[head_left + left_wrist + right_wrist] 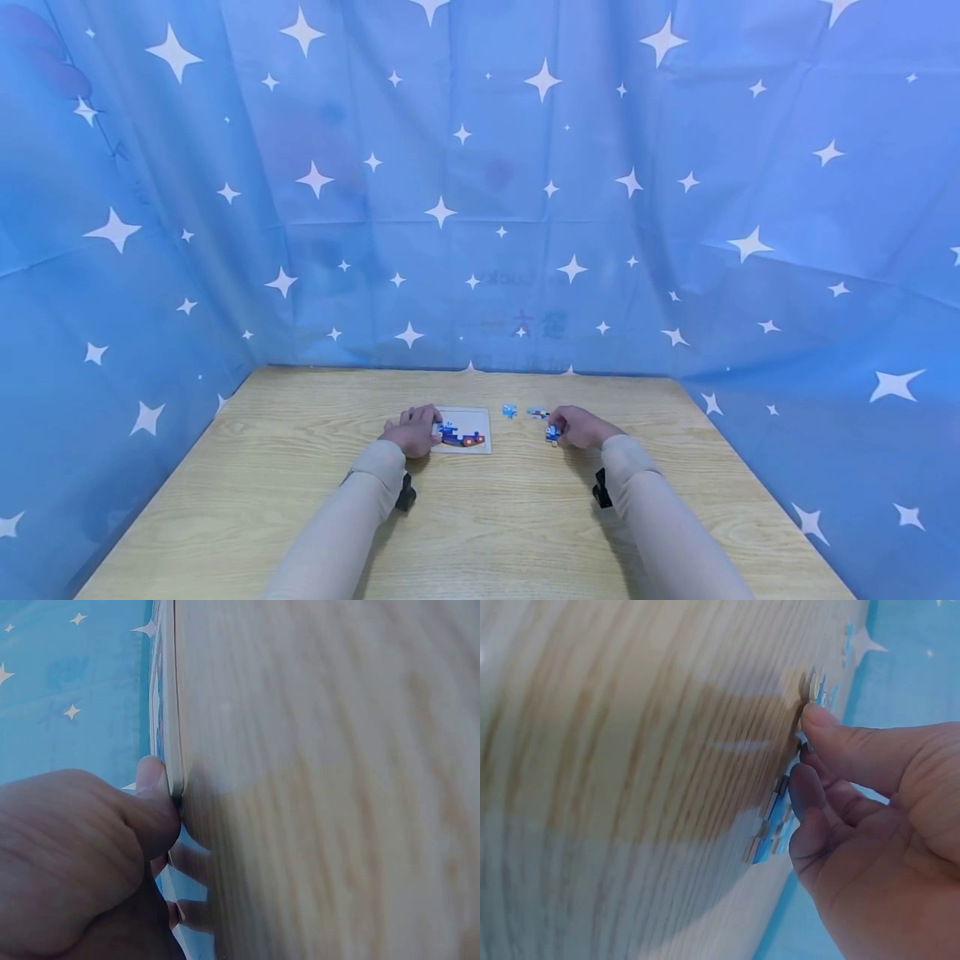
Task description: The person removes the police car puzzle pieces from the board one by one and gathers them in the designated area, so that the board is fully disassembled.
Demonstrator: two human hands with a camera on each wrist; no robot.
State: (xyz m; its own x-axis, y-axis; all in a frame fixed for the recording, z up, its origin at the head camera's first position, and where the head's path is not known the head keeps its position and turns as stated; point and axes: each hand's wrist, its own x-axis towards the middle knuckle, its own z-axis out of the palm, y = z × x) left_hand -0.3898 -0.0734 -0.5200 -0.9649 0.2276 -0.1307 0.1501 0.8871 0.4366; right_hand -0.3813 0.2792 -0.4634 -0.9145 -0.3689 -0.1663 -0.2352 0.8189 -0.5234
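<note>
A jigsaw puzzle board [463, 417] with a pale frame lies near the middle of the table, its lower part filled with blue and orange boat pieces. My left hand [414, 431] holds its left side; in the left wrist view the thumb [154, 776] lies at the board's edge. To the right, my right hand [581, 427] pinches a small puzzle piece [812, 686] between thumb and fingertips, low over the table. Most of that piece is hidden by the fingers. A blue puzzle piece [552, 433] shows just below those fingertips.
Between board and right hand lie a light-blue puzzle piece [510, 411] and another piece with red and blue [537, 412]. The wooden table [480, 517] meets a blue star-printed curtain [480, 208] at its back and sides. Each wrist carries a small black camera mount.
</note>
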